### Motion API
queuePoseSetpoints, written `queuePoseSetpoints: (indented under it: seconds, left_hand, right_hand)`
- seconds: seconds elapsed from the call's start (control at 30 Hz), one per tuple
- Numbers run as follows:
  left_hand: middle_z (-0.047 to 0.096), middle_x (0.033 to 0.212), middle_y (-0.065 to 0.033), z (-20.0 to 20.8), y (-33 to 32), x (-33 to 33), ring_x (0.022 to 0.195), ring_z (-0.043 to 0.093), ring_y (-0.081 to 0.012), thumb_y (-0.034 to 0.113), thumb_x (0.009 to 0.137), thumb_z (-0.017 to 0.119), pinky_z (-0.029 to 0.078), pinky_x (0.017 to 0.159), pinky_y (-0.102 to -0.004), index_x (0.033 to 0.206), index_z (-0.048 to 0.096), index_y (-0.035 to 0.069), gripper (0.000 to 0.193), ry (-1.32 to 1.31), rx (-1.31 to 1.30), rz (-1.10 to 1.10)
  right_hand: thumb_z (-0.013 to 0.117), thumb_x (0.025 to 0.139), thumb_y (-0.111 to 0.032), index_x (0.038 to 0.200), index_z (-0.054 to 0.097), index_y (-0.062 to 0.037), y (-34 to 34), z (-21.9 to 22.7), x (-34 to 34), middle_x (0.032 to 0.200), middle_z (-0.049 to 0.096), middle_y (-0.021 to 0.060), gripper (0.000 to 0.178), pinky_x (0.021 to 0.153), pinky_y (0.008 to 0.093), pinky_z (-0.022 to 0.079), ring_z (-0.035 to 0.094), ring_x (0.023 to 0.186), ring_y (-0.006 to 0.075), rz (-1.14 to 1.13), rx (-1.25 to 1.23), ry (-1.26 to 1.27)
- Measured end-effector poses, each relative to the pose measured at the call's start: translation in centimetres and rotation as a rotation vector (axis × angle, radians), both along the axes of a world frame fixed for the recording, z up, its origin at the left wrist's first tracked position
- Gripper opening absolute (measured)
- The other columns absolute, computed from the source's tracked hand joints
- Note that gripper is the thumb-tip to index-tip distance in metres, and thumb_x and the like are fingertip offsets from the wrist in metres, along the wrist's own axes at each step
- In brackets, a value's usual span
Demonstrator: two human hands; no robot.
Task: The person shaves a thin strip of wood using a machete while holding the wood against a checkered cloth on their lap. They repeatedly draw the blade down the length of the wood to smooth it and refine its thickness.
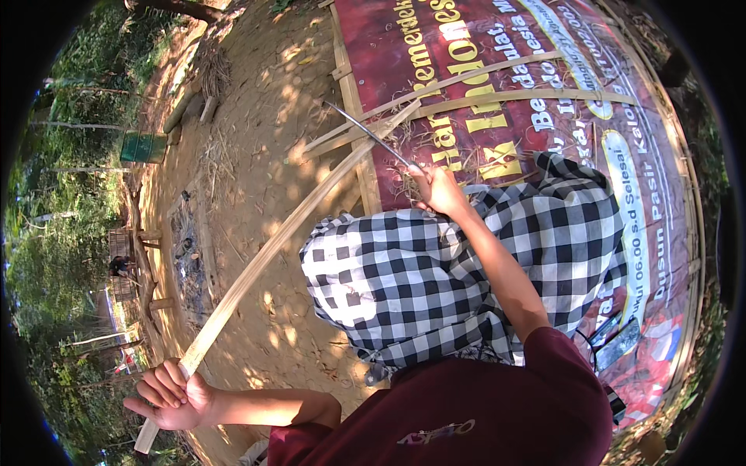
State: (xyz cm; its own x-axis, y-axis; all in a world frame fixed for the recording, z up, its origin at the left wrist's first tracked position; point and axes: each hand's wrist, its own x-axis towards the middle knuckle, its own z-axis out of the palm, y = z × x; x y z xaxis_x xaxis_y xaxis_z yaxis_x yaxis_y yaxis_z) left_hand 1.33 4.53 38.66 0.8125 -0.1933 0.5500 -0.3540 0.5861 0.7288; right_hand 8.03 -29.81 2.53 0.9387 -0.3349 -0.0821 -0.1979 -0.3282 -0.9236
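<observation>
My left hand [175, 394] is wrapped round a long, pale strip of split bamboo [268, 252], close to its lower left end. From there the strip slants up and right to the edge of the red printed banner [373, 50]. A knife [365, 130] with a long thin blade is in my closed right hand [440, 189], its tip pointing up and left. The blade crosses the strip near the far end; whether it bites into the wood I cannot tell. My fingers hide most of the knife's handle. Black-and-white checked cloth [396, 256] covers my legs.
Two more bamboo strips [497, 103] lie across the banner, with thin shavings [400, 179] beside them. A phone-like flat object [618, 346] rests at right. Bare earth [264, 147] spreads to the left, with a green drum [144, 147] and a log fence [144, 264] beyond.
</observation>
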Motion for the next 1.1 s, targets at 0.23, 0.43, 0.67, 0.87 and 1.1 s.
queuePoseSetpoints:
  seconds: [0.23,0.43,0.67,0.87,1.1]
  left_hand:
    - [0.03,0.048,-0.0007,0.2,0.3,-0.1,0.04,0.022,-0.01,0.05,0.1,0.041,0.021,0.047,-0.0258,0.056,0.034,0.013,0.057,-0.04,0.04,0.015]
    - [0.031,0.045,0.0022,0.2,-1.3,0.6,0.037,0.025,-0.0074,0.043,0.098,0.05,0.022,0.044,-0.023,0.054,0.035,0.014,0.055,-0.111,-0.043,0.026]
    - [0.034,0.038,0.0087,-0.9,-3.8,0.3,0.032,0.028,-0.0002,0.034,0.088,0.069,0.02,0.037,-0.0178,0.046,0.036,0.018,0.055,-0.302,-0.053,-0.284]
    - [0.033,0.037,0.0103,-0.9,-3.9,0.4,0.032,0.027,0.0007,0.031,0.085,0.073,0.018,0.037,-0.0162,0.046,0.034,0.019,0.056,-0.226,-0.139,-0.333]
    - [0.031,0.04,0.0091,-1.0,-3.5,-0.3,0.034,0.025,-0.002,0.042,0.091,0.063,0.019,0.042,-0.0188,0.048,0.034,0.02,0.056,-0.262,-0.022,-0.21]
  right_hand:
    - [0.062,0.087,-0.047,0.088,0.068,-0.0056,0.3,6.6,-2.8,0.058,0.062,0.0072,0.042,0.056,0.0413,0.05,0.064,0.058,0.0314,0.335,-0.127,-0.155]
    - [0.064,0.086,-0.048,0.081,0.066,-0.0052,-1.9,3.1,-0.6,0.054,0.06,0.0086,0.043,0.052,0.0402,0.049,0.062,0.05,0.0294,0.157,-0.136,-0.118]
    - [0.062,0.088,-0.044,0.076,0.062,-0.0033,-1.8,4.4,-1.3,0.05,0.054,0.0128,0.043,0.049,0.0388,0.046,0.057,0.048,0.0332,0.117,0.046,-0.027]
    - [0.063,0.088,-0.046,0.086,0.065,-0.0023,-2.8,2.7,-0.8,0.055,0.061,0.0153,0.043,0.054,0.0391,0.05,0.066,0.061,0.032,0.12,0.017,-0.111]
    - [0.054,0.093,-0.047,0.082,0.064,0.0019,-2.9,4.5,-0.9,0.057,0.062,0.0138,0.051,0.056,0.0358,0.051,0.07,0.062,0.0249,0.032,0.28,0.163]
